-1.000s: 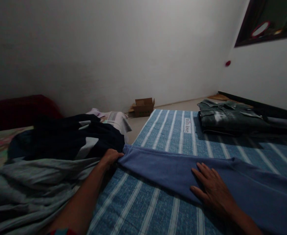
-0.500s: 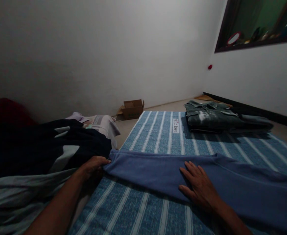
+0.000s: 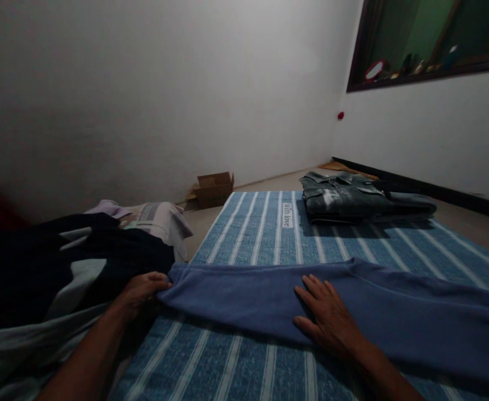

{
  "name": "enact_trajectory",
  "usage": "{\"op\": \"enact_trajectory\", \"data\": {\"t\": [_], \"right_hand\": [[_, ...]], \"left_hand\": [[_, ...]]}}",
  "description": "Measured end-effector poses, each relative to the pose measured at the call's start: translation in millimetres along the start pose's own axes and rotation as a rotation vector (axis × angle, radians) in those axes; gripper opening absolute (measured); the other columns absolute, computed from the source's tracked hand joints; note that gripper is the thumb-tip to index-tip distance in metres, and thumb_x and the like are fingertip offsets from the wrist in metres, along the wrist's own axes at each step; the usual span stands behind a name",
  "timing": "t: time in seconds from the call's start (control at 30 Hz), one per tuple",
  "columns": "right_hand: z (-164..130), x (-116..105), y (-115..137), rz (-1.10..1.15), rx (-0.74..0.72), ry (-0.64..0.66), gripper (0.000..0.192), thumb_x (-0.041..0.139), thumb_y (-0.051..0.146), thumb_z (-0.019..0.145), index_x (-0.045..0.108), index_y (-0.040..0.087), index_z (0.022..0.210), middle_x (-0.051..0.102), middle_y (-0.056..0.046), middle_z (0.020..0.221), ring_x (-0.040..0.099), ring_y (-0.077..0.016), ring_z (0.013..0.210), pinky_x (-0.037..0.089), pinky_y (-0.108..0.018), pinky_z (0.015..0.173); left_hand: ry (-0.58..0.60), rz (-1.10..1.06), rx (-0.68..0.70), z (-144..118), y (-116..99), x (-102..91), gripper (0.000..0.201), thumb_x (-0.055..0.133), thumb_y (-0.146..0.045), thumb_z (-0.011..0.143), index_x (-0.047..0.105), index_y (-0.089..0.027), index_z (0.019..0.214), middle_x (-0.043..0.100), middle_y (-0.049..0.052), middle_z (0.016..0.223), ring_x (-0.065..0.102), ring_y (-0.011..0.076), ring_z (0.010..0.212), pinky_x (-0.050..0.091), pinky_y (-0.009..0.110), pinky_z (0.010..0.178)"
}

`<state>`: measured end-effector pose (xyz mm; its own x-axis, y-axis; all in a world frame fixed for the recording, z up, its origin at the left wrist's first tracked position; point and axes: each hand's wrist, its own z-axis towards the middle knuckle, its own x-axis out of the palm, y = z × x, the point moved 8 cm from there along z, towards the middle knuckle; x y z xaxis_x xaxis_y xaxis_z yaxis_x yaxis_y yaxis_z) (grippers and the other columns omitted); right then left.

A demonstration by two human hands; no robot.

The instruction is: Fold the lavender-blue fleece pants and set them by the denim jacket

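A long blue garment (image 3: 244,298) lies stretched across a blue-and-white striped mat (image 3: 265,223). My left hand (image 3: 142,289) grips the garment's left end at the mat's edge. My right hand (image 3: 328,317) lies flat on the middle of the garment, fingers spread and pressing it down. The garment runs on to the right past my right forearm.
A heap of dark and grey clothes (image 3: 60,267) lies left of the mat. Folded dark green clothes (image 3: 345,197) sit on the mat's far end. A small cardboard box (image 3: 213,188) stands by the wall. A window ledge (image 3: 428,44) is at upper right.
The view has swung to the right, so everything sits further left in the picture. Both hands keep the same hold on the blue garment.
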<state>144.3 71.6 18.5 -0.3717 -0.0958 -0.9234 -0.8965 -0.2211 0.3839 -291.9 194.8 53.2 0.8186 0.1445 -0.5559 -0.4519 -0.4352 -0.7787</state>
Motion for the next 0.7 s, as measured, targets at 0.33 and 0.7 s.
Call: {"op": "enact_trajectory", "data": {"t": [0.33, 0.7], "right_hand": [[0, -1, 1, -0.001, -0.016, -0.038, 0.061, 0.047, 0.056, 0.087, 0.045, 0.024, 0.139, 0.031, -0.009, 0.151, 0.02, -0.0271, 0.141, 0.014, -0.049, 0.114], [0, 4, -3, -0.024, -0.016, -0.038, 0.061, 0.046, 0.056, 0.087, 0.044, 0.024, 0.139, 0.03, -0.009, 0.151, 0.02, -0.0263, 0.141, 0.015, -0.049, 0.114]], "left_hand": [[0.151, 0.063, -0.041, 3, 8, 13.1, 0.029, 0.07, -0.035, 0.034, 0.057, -0.016, 0.052, 0.054, -0.001, 0.047, 0.047, 0.0137, 0.047, 0.033, 0.023, 0.044], [-0.007, 0.044, 0.078, -1, -6, -0.3, 0.02, 0.064, -0.031, 0.043, 0.05, -0.018, 0.05, 0.049, -0.005, 0.046, 0.041, 0.011, 0.049, 0.029, 0.021, 0.045]]}}
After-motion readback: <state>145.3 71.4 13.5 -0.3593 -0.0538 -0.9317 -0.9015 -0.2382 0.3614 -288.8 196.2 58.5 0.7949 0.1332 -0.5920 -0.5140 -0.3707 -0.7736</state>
